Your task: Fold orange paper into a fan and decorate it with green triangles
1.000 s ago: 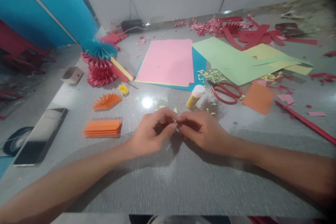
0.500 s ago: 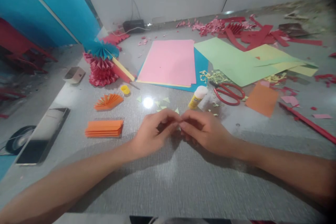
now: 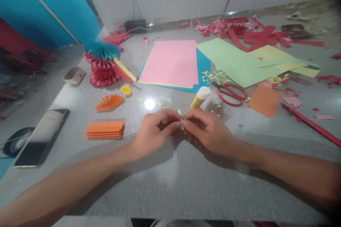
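My left hand (image 3: 157, 129) and my right hand (image 3: 210, 131) meet over the middle of the table, fingertips pinched close together. A small pale green paper piece (image 3: 182, 125) shows between the thumbs, mostly hidden by the fingers. Just beyond the right hand stands an uncapped glue stick (image 3: 199, 98). Green paper triangles (image 3: 168, 101) lie scattered in front of the hands. To the left are an orange pleated paper strip (image 3: 104, 129) and an orange paper fan (image 3: 109, 103), with the yellow glue cap (image 3: 126, 90) behind them.
Red-handled scissors (image 3: 232, 95) and an orange paper square (image 3: 264, 100) lie to the right. Pink sheets (image 3: 173, 62) and green sheets (image 3: 234, 62) spread across the back. A pleated paper stack (image 3: 103, 65), a phone (image 3: 42, 138) and a small white box (image 3: 74, 75) sit at left.
The fingertips have shifted slightly, and a bit more of the green paper piece shows between the thumbs. Other things on the table stay where they were.
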`<state>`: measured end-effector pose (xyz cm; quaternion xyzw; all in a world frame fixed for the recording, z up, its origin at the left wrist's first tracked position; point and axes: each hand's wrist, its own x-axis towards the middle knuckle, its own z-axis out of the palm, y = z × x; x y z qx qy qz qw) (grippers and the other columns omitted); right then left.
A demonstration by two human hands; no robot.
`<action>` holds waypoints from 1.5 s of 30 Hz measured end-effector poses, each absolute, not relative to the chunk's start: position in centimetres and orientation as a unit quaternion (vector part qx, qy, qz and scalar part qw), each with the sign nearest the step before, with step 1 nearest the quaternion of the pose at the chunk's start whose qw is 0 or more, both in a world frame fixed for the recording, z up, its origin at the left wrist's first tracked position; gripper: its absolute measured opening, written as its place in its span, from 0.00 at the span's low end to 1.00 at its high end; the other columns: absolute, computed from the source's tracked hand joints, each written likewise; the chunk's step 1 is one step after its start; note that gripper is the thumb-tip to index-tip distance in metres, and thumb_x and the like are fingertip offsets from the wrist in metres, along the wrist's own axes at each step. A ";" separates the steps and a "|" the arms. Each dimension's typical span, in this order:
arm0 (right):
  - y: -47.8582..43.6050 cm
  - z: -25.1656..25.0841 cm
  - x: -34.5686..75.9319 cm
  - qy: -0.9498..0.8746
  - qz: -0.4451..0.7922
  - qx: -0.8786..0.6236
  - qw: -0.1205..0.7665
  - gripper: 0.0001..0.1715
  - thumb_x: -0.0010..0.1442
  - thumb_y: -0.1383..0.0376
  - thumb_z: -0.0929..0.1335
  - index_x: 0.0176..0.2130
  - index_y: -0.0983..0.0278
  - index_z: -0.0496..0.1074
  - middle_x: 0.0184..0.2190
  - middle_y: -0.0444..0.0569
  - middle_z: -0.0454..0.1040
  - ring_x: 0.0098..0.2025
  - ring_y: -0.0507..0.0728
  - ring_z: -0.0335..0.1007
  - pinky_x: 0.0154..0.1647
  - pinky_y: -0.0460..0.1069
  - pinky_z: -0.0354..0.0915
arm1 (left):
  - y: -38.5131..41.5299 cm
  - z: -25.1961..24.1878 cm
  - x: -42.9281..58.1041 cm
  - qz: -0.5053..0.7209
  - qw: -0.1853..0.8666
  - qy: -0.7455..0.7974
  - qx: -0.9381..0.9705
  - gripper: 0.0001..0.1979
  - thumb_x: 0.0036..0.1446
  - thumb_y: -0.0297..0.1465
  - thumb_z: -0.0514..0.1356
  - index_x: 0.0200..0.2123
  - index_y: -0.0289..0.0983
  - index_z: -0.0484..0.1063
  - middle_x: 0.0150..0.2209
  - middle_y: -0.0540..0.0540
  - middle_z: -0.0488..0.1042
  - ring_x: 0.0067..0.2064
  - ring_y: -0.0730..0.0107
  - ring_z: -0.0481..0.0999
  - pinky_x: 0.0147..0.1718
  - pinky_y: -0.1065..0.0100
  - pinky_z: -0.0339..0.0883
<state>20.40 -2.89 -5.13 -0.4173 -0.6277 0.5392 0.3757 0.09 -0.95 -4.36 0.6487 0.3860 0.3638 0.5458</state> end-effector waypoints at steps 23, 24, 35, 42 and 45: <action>-2.7 -5.3 20.5 -0.608 0.548 -0.435 0.375 0.13 0.72 0.55 0.68 0.38 0.61 0.70 0.22 0.39 0.71 0.22 0.49 0.69 0.22 0.45 0.65 | -0.9 -4.4 0.1 0.364 0.616 0.363 0.596 0.11 0.61 0.28 0.68 0.47 0.34 0.76 0.36 0.44 0.84 0.35 0.70 0.84 0.32 0.72 0.78; -2.7 -5.3 20.5 -0.608 0.547 -0.435 0.375 0.14 0.72 0.55 0.68 0.38 0.61 0.70 0.22 0.39 0.71 0.22 0.49 0.69 0.22 0.45 0.65 | -0.9 -4.3 0.1 0.365 0.616 0.360 0.598 0.11 0.61 0.28 0.68 0.47 0.34 0.76 0.36 0.44 0.84 0.35 0.69 0.84 0.32 0.72 0.78; -2.8 -4.7 20.3 -0.615 0.518 -0.461 0.376 0.05 0.69 0.62 0.69 0.40 0.61 0.70 0.23 0.40 0.73 0.22 0.50 0.67 0.24 0.46 0.63 | -0.8 -4.0 0.1 0.374 0.601 0.370 0.602 0.09 0.64 0.27 0.63 0.47 0.34 0.74 0.32 0.46 0.82 0.33 0.70 0.84 0.31 0.71 0.79; -2.8 -4.7 20.3 -0.622 0.501 -0.468 0.379 0.06 0.69 0.62 0.69 0.39 0.61 0.71 0.24 0.41 0.74 0.23 0.51 0.68 0.24 0.47 0.63 | -0.8 -4.1 0.2 0.373 0.615 0.370 0.588 0.08 0.63 0.26 0.63 0.46 0.33 0.74 0.32 0.46 0.82 0.33 0.70 0.84 0.30 0.72 0.78; -2.8 -4.8 20.4 -0.617 0.504 -0.472 0.376 0.07 0.69 0.61 0.69 0.39 0.60 0.71 0.22 0.40 0.72 0.21 0.51 0.67 0.22 0.47 0.61 | -0.7 -4.0 0.2 0.367 0.612 0.378 0.591 0.08 0.64 0.26 0.63 0.46 0.33 0.74 0.32 0.46 0.81 0.32 0.71 0.84 0.31 0.72 0.78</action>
